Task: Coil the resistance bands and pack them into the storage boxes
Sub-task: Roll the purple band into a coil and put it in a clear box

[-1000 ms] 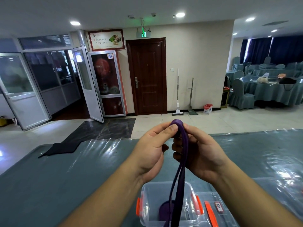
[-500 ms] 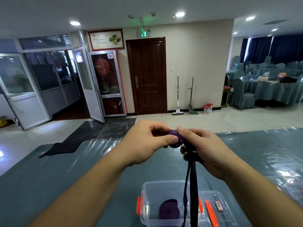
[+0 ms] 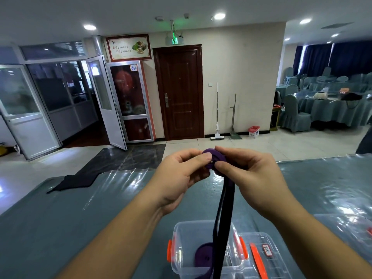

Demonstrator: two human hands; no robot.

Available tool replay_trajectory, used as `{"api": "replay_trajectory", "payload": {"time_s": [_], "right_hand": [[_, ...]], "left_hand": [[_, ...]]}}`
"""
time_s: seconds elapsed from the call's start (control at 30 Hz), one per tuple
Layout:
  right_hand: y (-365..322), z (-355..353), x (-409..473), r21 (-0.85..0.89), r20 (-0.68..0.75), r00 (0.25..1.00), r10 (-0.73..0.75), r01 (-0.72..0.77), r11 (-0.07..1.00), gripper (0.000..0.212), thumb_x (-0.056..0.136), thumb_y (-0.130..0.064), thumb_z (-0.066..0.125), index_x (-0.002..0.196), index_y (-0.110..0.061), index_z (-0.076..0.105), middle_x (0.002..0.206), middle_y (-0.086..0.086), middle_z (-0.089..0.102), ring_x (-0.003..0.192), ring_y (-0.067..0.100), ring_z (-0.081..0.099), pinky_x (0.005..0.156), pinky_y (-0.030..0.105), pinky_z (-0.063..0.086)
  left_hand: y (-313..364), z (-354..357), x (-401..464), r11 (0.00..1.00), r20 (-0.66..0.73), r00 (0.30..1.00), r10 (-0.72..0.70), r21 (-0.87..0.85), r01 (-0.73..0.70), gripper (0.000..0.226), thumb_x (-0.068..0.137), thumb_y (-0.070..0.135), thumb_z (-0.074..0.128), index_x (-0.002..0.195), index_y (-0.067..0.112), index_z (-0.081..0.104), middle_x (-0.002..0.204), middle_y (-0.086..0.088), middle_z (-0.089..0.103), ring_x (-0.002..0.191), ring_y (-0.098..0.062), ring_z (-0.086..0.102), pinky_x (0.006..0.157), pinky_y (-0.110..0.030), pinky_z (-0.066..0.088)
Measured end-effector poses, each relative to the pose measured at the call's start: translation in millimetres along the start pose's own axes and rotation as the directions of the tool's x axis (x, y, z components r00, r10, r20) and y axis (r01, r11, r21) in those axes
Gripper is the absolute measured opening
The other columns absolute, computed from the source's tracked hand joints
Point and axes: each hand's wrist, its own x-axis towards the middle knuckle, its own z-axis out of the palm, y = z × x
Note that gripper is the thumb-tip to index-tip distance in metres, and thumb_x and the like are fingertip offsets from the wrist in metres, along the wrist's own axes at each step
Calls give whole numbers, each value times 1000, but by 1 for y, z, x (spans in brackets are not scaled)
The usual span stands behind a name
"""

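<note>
A purple resistance band point(image 3: 223, 214) hangs from between my two hands, its top end rolled into a small coil at my fingertips. My left hand point(image 3: 181, 174) pinches the coil from the left with thumb and fingers. My right hand point(image 3: 247, 176) grips it from the right, thumb on top. The loose tail drops down over an open clear storage box point(image 3: 181, 242) with orange latches, in which a coiled purple band point(image 3: 203, 256) lies.
The box's clear lid point(image 3: 267, 256) with an orange strip lies to its right. Another clear box point(image 3: 350, 228) sits at the right edge. The table point(image 3: 80, 218) has a teal cloth under glossy plastic. Beyond it are a tiled floor, doors and dining tables.
The folded end of the band has been rolled down into a small coil between my fingertips. My hands have dropped slightly and the hanging tail is shorter.
</note>
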Motion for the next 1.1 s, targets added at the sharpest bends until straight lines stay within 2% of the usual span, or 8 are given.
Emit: {"api": "replay_trajectory", "payload": {"time_s": [0.17, 0.33, 0.43, 0.63, 0.7, 0.93, 1.0, 1.1], "right_hand": [[-7, -16, 2, -205, 249, 963, 99, -48, 978, 36, 86, -3, 77, 116, -23, 74, 101, -6, 81, 97, 11, 77, 93, 27, 60], [2, -11, 4, 111, 115, 991, 65, -78, 991, 38, 73, -12, 79, 111, -11, 74, 100, 10, 80, 96, 27, 77, 84, 30, 62], [4, -8, 2, 125, 88, 995, 47, -57, 991, 40, 75, -13, 77, 115, -12, 75, 104, 5, 81, 100, 23, 77, 86, 28, 61], [-9, -17, 3, -170, 231, 968, 103, -64, 983, 27, 86, -6, 78, 109, -20, 71, 95, 2, 81, 92, 21, 78, 91, 42, 62], [-10, -17, 4, -171, 203, 977, 64, -29, 985, 22, 85, -8, 79, 104, -18, 71, 94, 3, 81, 90, 21, 78, 90, 44, 62], [-1, 0, -6, -2, -10, 998, -68, 68, 998, 38, 86, -2, 77, 113, -28, 75, 107, -9, 80, 105, 9, 74, 97, 30, 58], [-2, -4, -4, -65, 17, 998, -57, 58, 996, 36, 88, -2, 75, 116, -25, 75, 108, -8, 80, 105, 9, 74, 99, 35, 58], [-8, -13, -2, -205, 162, 987, 7, 27, 978, 36, 89, -7, 75, 122, -23, 73, 107, -9, 80, 103, 8, 75, 98, 37, 59]], "left_hand": [[16, -17, -3, 833, 99, 995, -12, 551, -45, 14, 89, 22, 79, 102, 20, 80, 94, -1, 80, 89, -13, 73, 74, -22, 55], [15, -12, -7, 973, 76, 997, -11, 233, -7, 21, 85, 14, 77, 105, 8, 80, 103, -12, 79, 91, -16, 73, 80, -22, 56], [6, -7, -8, 995, 44, 999, 5, 97, -9, 24, 76, 21, 77, 97, 13, 82, 97, -9, 79, 89, -12, 71, 76, -20, 56], [18, -15, -10, 854, 117, 993, 4, 516, -65, 20, 87, 20, 81, 107, 18, 79, 99, -3, 79, 91, -18, 76, 78, -26, 59], [21, -15, -9, 853, 92, 996, 23, 517, -68, 22, 85, 19, 83, 106, 16, 80, 98, -5, 80, 93, -21, 77, 84, -30, 61], [0, 7, -10, 993, -17, 1000, -4, -119, 2, 33, 74, 18, 76, 105, 6, 78, 103, -14, 79, 92, -17, 75, 82, -25, 60], [-2, 7, -10, 999, -18, 1000, -11, -51, 11, 29, 81, 17, 77, 109, 8, 76, 104, -11, 78, 93, -16, 75, 81, -25, 60], [6, -5, -10, 929, 43, 998, 41, 366, -54, 21, 89, 22, 79, 110, 24, 78, 104, 1, 78, 94, -15, 74, 77, -23, 55]]}}
